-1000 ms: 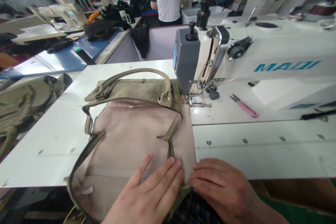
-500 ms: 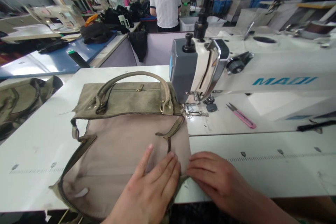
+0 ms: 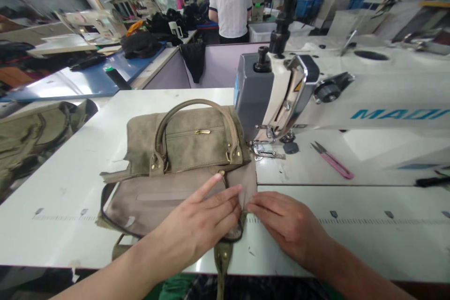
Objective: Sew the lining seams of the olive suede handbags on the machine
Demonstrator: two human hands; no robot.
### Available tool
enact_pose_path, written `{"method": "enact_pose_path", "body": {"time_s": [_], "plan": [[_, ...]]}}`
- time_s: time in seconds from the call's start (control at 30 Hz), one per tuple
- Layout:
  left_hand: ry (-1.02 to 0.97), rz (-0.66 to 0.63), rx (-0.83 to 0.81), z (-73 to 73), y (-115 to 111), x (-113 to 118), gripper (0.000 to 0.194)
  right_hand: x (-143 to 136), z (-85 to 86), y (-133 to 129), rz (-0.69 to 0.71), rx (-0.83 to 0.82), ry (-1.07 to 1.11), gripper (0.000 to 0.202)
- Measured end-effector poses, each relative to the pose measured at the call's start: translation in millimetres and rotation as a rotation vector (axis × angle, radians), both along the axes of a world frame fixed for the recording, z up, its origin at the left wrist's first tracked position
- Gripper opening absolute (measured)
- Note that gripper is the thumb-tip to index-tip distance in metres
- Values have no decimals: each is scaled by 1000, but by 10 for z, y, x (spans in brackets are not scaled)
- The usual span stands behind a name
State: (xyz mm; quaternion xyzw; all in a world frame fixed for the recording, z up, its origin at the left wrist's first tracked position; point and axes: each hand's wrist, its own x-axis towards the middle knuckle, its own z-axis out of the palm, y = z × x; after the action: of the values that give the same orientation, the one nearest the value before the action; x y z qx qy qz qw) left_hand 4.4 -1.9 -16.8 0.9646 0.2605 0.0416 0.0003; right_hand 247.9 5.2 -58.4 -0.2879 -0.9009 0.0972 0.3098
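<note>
An olive-green handbag (image 3: 197, 143) lies opened out on the white table, its arched handle lying toward the back and its beige lining (image 3: 151, 197) facing up. My left hand (image 3: 211, 213) rests on the lining with its fingers spread. Pinched at the lining's right edge, the fingers of my right hand (image 3: 281, 218) hold the cloth. The bag's upper right corner lies beside the presser foot (image 3: 269, 152) of the sewing machine (image 3: 256, 93). Over the table's front edge hangs a second strap (image 3: 222, 262).
Pink thread snips (image 3: 333, 161) lie right of the presser foot. Another olive bag (image 3: 31, 136) sits at the far left. A dark thread cone (image 3: 117, 78) stands behind the table. A person in a white shirt (image 3: 231, 4) is at the back.
The bag has shifted away from me, and its front part now lies flatter and further back. Both hands have moved slightly away with it. The view has swung a little to the left.
</note>
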Motion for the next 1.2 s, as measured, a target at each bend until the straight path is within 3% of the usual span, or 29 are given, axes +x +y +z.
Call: {"method": "enact_pose_path", "body": {"time_s": [0.17, 0.33, 0.53, 0.7, 0.83, 1.0, 1.2], "plan": [[-7, 40, -44, -44, 138, 28, 41, 71, -50, 4, 33, 68, -77, 34], [-22, -94, -19, -95, 346, -13, 40, 69, -46, 159, 31, 57, -98, 33], [60, 3, 11, -87, 437, 59, 43, 81, -42, 378, 21, 56, -62, 35], [22, 125, 17, -206, 425, 114, 41, 49, -27, 366, -7, 34, -78, 37], [-29, 16, 154, -249, 405, 116, 38, 54, -39, 341, 17, 34, -100, 35], [-34, -3, 14, -190, 498, 117, 38, 117, -72, 329, 15, 44, -138, 42], [-32, -5, -11, -232, 728, 116, 37, 97, -111, 456, -33, 73, -189, 41]]}}
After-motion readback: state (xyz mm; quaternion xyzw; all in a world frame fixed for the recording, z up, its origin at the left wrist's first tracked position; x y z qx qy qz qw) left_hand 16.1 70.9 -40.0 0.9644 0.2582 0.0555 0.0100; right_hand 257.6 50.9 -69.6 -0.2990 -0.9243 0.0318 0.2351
